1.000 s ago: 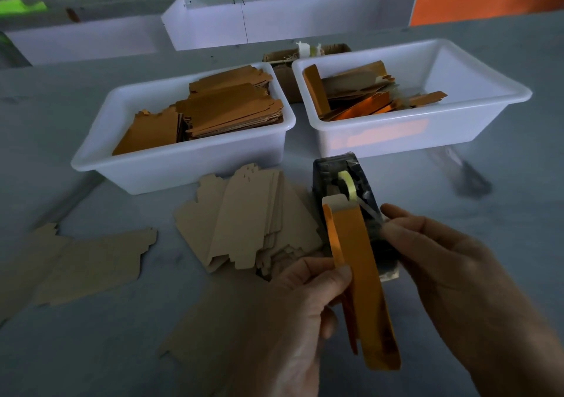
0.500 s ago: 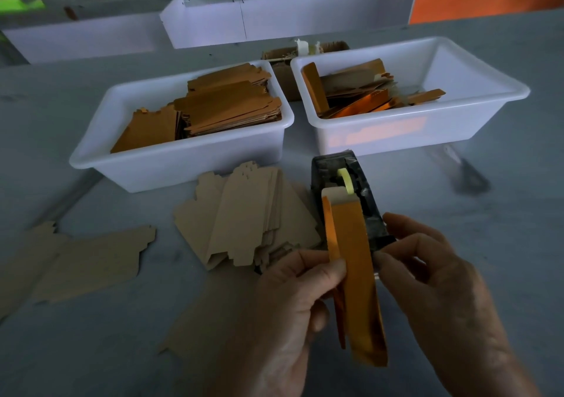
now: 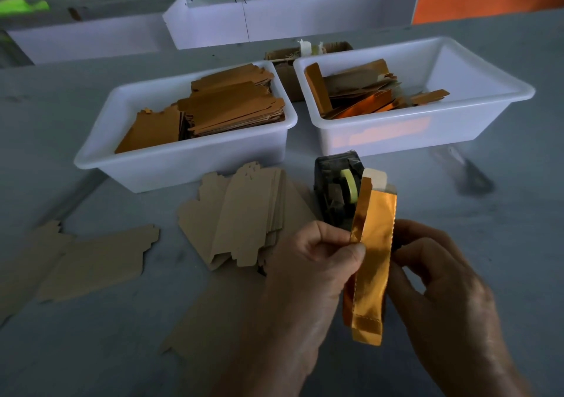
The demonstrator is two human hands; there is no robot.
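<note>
Since a second ago the box (image 3: 370,262) has been lifted off the dispenser (image 3: 334,195) just beyond the hands and puffed open. It's pinched by the left hand (image 3: 308,274) and gripped by the right hand (image 3: 439,290). Seam probably taped already; far-end flaps not yet tucked.

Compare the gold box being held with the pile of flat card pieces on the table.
The gold box is folded into a narrow sleeve; the flat card pieces lie unfolded. The gold box shows a shiny orange-gold face, the flat card pieces a dull brown one. The gold box is held up by the left hand and right hand; the flat card pieces rest stacked on the table. Both have tabbed ends.
</note>
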